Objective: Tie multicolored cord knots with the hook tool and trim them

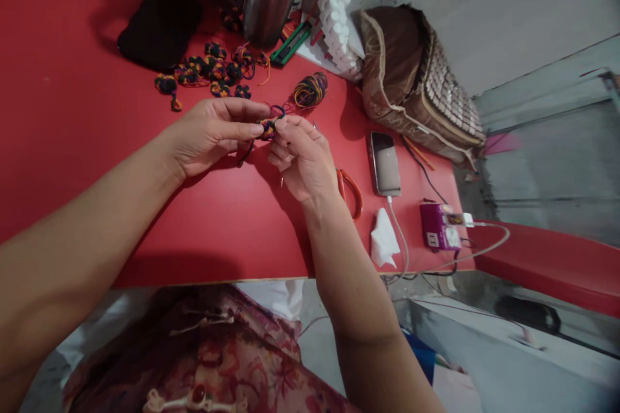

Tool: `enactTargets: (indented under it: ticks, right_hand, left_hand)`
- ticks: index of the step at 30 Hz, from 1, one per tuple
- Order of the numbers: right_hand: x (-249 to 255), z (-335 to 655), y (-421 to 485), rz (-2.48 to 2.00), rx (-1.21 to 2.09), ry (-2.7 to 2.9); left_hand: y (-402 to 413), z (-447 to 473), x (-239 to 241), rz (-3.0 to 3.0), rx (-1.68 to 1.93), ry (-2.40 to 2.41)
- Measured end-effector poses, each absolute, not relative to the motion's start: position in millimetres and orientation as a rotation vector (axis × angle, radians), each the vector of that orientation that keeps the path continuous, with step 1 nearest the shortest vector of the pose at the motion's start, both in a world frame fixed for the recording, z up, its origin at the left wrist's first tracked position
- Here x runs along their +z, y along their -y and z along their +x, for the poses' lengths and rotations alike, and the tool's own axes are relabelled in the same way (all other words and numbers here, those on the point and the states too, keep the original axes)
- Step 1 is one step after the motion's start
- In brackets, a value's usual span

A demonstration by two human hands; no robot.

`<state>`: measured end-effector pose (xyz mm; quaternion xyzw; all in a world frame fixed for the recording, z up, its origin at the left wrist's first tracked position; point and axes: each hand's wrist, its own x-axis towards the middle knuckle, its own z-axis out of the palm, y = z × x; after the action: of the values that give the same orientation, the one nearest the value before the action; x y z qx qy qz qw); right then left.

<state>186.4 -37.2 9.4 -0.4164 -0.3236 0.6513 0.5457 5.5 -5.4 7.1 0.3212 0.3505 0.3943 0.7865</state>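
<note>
Over the red table, my left hand (213, 132) pinches a small crocheted piece (267, 130) of dark, orange and purple yarn between thumb and fingers. My right hand (301, 151) grips the other side of the same piece, its fingertips close to the left ones. A thin metal tip (281, 182) shows below the right fingers; the rest of that tool is hidden. Dark yarn loops above and below the piece. Just beyond the right hand lies a small ball of multicoloured yarn (310, 90). Several finished-looking crocheted pieces (213, 68) lie in a cluster behind the left hand.
Orange-handled scissors (357, 197), a charging phone (386, 164) and a crumpled white tissue (384, 240) lie right of my forearm. A purple power adapter (438, 226) stands near the right edge. Farther back are a green cutter (290, 45), a black pouch (159, 26) and a brown bag (397, 58).
</note>
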Motion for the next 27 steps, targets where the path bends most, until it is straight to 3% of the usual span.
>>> enactTargets:
  ticks: [27]
  right_hand:
    - [10.0, 183.0, 40.0, -1.075, 1.49, 0.842]
  left_hand:
    - [3.9, 8.3, 3.6, 0.825, 0.895, -0.738]
